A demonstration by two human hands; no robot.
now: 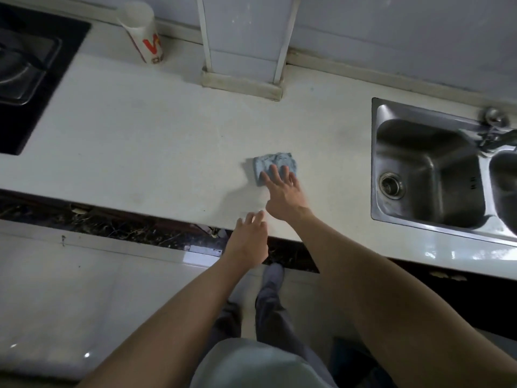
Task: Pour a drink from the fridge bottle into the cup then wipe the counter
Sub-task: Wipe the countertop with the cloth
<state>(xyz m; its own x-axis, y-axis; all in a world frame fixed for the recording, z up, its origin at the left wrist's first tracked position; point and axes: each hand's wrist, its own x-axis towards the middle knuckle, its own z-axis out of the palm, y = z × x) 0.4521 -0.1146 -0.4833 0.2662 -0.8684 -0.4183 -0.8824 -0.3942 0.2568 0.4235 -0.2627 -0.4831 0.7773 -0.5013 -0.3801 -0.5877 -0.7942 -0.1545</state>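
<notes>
A small blue cloth [272, 161] lies on the white counter [145, 141], a little right of its middle. My right hand [284, 196] presses on the cloth's near edge with straight, spread fingers. My left hand [247, 242] hovers at the counter's front edge, fingers relaxed and holding nothing. A tall white paper cup [142, 32] with red print stands at the back left by the wall. No bottle is in view.
A black gas hob [30, 71] is set into the counter at the left. A steel double sink [428, 169] with a tap [495, 127] lies to the right. A tiled column [243, 51] juts out at the back wall. White cabinet fronts are below.
</notes>
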